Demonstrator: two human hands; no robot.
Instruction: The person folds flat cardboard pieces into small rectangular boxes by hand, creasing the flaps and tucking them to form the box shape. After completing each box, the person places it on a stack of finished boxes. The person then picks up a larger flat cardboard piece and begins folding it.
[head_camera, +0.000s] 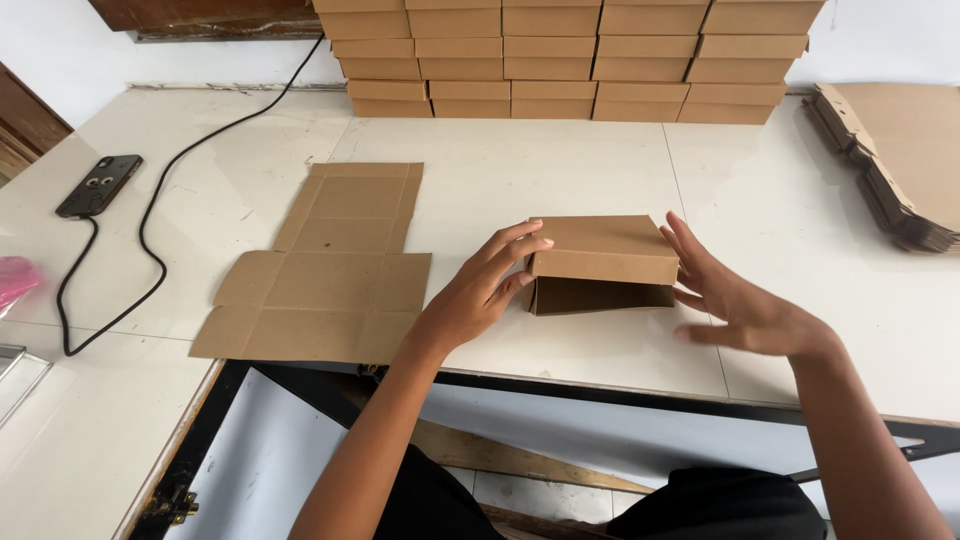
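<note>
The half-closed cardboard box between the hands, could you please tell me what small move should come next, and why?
Probably press the lid down at the front. The cardboard box still gapes along its front edge, showing a dark opening under the lid. The left hand already steadies its left corner, while the right hand is open beside the right end, free to push.

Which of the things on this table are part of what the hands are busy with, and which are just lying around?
In use:
- half-folded brown cardboard box, left hand touching it, right hand beside it
- flat brown cardboard blank
- stacked folded brown boxes
- pile of flat blanks

Lying about:
- black phone
- black cable
- pink object
</note>
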